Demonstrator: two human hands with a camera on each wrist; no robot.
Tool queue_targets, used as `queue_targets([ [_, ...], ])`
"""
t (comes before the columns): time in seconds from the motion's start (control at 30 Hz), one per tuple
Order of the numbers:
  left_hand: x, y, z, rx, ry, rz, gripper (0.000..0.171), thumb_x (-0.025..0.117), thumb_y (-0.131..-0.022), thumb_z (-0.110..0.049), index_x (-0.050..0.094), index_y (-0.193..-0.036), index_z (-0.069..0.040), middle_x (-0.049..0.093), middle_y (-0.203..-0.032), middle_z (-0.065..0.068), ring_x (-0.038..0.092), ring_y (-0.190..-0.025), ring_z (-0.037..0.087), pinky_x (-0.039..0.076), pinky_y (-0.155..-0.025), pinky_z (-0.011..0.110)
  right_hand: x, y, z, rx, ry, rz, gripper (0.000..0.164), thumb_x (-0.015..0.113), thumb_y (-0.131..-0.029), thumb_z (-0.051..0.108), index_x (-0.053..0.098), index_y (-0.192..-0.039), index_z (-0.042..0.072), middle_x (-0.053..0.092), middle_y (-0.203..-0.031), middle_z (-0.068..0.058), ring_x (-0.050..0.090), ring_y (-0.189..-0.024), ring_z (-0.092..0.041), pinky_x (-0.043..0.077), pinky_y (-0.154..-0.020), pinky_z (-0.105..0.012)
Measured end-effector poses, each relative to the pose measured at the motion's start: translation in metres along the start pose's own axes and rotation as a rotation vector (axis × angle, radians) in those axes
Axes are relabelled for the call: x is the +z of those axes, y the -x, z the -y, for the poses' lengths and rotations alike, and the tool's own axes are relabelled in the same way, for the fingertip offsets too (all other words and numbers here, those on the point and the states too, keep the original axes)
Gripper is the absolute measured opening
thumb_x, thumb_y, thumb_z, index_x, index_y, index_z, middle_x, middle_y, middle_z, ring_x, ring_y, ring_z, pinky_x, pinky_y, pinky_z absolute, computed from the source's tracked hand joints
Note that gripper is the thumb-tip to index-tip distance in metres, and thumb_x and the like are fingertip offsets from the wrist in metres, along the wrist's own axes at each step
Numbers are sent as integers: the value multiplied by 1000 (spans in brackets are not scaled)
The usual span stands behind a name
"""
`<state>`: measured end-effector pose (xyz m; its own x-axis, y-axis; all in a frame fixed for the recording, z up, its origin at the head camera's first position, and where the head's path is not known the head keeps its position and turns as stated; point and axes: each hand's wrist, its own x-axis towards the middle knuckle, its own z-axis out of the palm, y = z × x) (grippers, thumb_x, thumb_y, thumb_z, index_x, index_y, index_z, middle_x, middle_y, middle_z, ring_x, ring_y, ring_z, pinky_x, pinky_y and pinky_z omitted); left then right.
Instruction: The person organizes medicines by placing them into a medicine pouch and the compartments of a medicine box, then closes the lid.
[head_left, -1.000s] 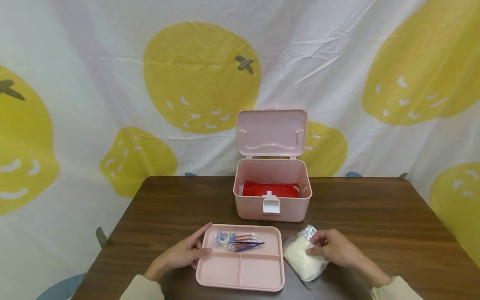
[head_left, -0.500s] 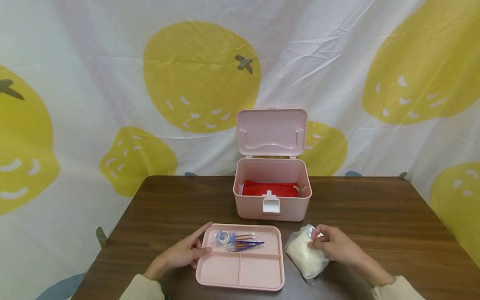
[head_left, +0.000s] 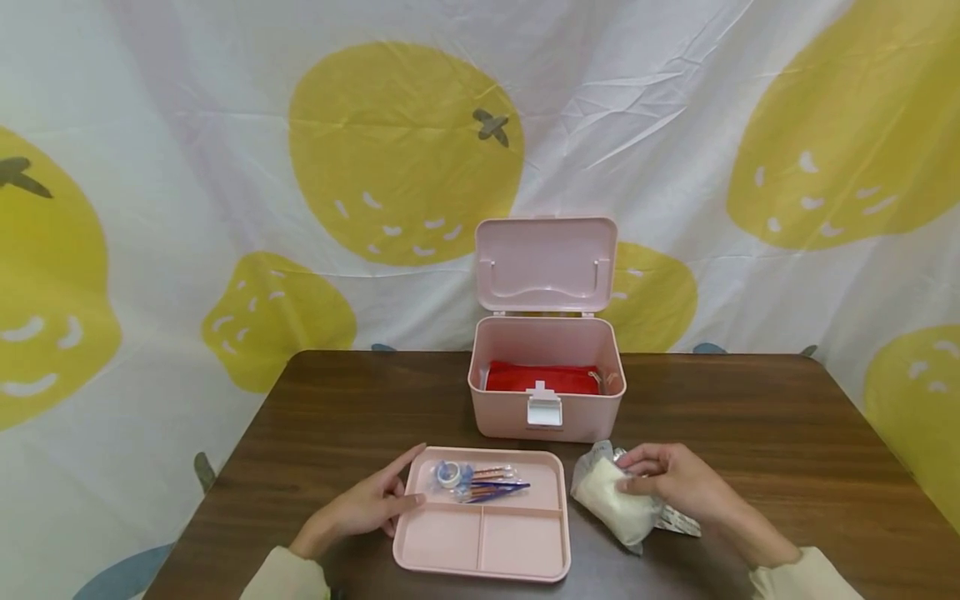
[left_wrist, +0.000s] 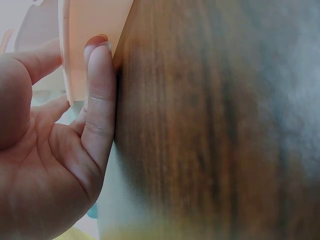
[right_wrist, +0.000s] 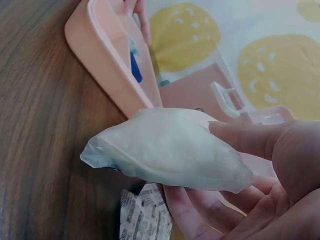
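On the table stands a pink divided tray [head_left: 480, 512]. Its back compartment holds a small roll of white tape [head_left: 448, 475] and several slim sticks in clear plastic. My left hand [head_left: 367, 504] grips the tray's left edge, thumb at the rim and other fingers against the outer wall [left_wrist: 77, 55]. To the tray's right, my right hand [head_left: 678, 483] holds a clear plastic bag of white, cotton-like filling [head_left: 618, 500]. In the right wrist view the thumb lies on top of that bag [right_wrist: 170, 145], fingers beneath. A silvery printed packet [head_left: 678, 522] shows beside and below it.
Behind the tray stands a pink box [head_left: 543, 417], its lid [head_left: 546, 265] raised, with a red zipped pouch [head_left: 540, 378] inside. A white latch [head_left: 543, 410] hangs at its front. A lemon-print curtain [head_left: 420, 333] hangs behind the dark wooden table [head_left: 360, 400].
My right hand has tilted the bag up slightly, and the printed packet now sticks out at its lower right. Earlier its silvery part showed at the bag's top. The left hand has stayed put.
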<state>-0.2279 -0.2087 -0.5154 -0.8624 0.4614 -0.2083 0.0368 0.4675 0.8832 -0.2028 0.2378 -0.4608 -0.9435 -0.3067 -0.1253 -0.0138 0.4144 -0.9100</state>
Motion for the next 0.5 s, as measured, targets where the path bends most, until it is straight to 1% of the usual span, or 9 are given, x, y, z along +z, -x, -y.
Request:
queue_targets([
  [0.13,0,-1,0,-6,5,-2,79,68,-95,-28,22,-159,-23,52,-84,9,59,-63,17,55,-54,32,0,-1,5,9,-2,-12,37,79,-84,18,67,-112,-4,75,-97,-10,64,-83,-8,50,-67,-23],
  [0.23,1,-1,1,-6,11,-4,80,68,-94,-27,22,-159,-23,51,-83,9,59,-62,17,55,-53,32,2,-1,10,-13,-5,-11,37,79,-84,18,68,-112,-4,75,-97,-11,65,-83,-9,51,-68,-24],
  [0.4,1,0,0,-5,14,-5,80,69,-94,-27,22,-159,-22,51,-83,9,59,-62,17,55,-53,32,10,-3,22,-19,-26,-2,37,79,-83,18,68,-112,-3,75,-97,-11,65,-84,-12,52,-69,-25],
  [0.5,1,0,0,-6,15,-4,80,69,-94,-27,22,-159,-23,51,-82,8,59,-62,17,55,-53,32,17,-6,27,-8,-35,-4,37,81,-82,18,68,-111,-2,75,-96,-10,65,-86,-15,52,-69,-26],
])
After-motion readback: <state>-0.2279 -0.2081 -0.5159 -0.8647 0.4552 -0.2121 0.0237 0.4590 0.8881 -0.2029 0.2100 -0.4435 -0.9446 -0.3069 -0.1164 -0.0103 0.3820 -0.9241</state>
